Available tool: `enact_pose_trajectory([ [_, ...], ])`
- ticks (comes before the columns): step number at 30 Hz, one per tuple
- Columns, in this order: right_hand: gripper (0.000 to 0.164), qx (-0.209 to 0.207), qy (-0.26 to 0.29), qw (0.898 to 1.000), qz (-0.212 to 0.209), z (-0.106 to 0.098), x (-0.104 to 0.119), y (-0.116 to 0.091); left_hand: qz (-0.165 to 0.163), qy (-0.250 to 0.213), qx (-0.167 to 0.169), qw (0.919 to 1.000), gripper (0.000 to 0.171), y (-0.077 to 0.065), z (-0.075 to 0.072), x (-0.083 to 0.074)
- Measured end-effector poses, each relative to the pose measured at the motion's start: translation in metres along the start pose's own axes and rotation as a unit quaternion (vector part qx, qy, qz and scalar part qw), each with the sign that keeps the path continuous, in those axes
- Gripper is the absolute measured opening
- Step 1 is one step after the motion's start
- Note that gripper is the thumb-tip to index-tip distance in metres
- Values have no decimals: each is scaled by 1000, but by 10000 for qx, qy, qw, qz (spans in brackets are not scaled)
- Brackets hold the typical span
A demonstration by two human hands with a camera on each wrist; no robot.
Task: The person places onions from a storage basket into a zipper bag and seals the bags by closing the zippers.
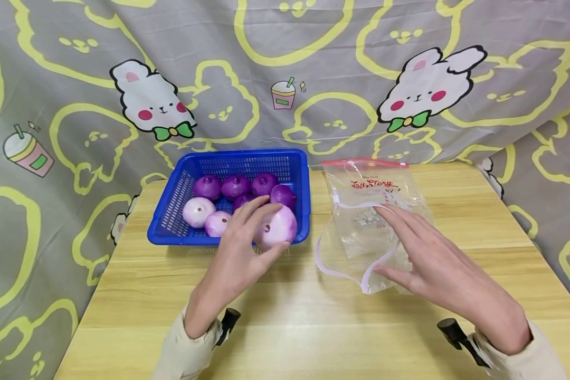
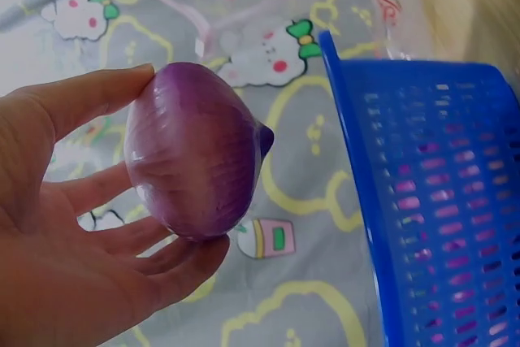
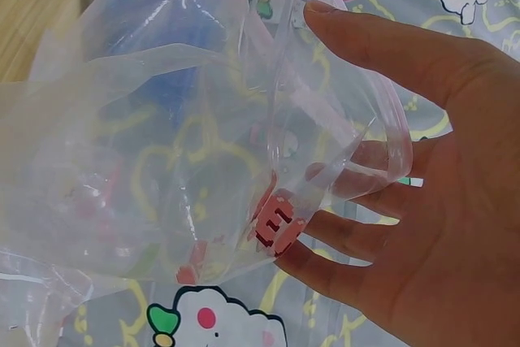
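Holding a purple-white onion [image 1: 281, 226] in the left hand [image 1: 239, 248], grip narrowed round it between thumb and fingertips, just by the near right corner of the blue basket [image 1: 305, 184]. Right hand [image 1: 429, 256] has a wide grip, fingers extended against a clear plastic bag [image 1: 356, 261], mouth gaping, right of the basket over the worktop [image 1: 304, 332]; other onions [image 1: 236, 187] sit inside the basket.

Curtained booth (cartoon-print cloth [image 1: 266, 119], wood-grain table [image 1: 299, 332])
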State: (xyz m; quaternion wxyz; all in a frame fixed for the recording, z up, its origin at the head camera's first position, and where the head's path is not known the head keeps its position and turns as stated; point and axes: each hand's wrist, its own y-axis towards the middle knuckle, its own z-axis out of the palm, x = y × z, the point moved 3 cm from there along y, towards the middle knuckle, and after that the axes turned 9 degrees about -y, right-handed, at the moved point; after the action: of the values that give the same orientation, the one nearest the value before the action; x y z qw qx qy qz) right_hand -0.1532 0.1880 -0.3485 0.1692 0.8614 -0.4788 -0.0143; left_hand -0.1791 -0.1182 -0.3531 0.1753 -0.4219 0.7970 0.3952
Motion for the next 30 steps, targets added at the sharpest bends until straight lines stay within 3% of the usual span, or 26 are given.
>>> enact_pose_trajectory([
  [9,102,-57,-8,9999,-119,-1,2,3,400,-170,349,9984,58,-2,14,-24],
  [17,102,-63,9,9999,-158,-2,5,2,939,-86,728,9929,59,1,41,-42],
  [24,103,-112,54,9995,-298,-3,10,0,1404,600,941,9838,55,3,70,-50],
  [30,102,-227,-20,9991,-358,-3,9,-2,1589,1101,891,9771,55,3,82,-50],
])
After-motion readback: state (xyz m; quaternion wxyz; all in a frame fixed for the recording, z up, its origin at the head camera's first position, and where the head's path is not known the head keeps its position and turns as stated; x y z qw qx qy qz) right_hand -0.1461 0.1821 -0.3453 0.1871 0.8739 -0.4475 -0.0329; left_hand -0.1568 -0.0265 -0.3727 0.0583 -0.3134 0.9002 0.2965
